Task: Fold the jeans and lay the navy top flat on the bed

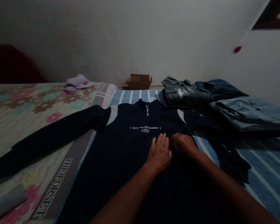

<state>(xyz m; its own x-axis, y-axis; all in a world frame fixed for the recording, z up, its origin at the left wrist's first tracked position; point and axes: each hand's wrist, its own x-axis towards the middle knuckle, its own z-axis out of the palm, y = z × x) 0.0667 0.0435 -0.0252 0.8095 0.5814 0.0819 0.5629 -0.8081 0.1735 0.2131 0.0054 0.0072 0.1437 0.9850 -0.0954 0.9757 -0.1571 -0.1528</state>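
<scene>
Dark long-sleeved top point(116, 152) lay front up, spread over the blue striped cloth point(268, 168), its left-side sleeve point(53, 133) reaching out across the floral bedding point(4, 130). The other sleeve point(234, 163) rested on the stripes, bent, near the light-blue folded jeans point(254, 109). Left hand point(160, 151) was flat on the chest below the printed lettering point(145, 128), fingers extended and nearly together, gripping nothing. Right hand point(183, 143) was just beside it, fingers curled under; could not tell whether fabric was pinched in them. Handling estimate: soft, limp, fairly light knit, probably of middling thickness; not fragile, little slip expected against cloth. Loose sleeves would likely trail or bunch if the body were lifted from one point. Stiffest portions judged to be the collar and short zip point(147, 111). Best holds: both shoulder seams by the pale panels point(112, 115), or a shoulder and the hem on one side; hem not distinguishable in the dark foreground.
</scene>
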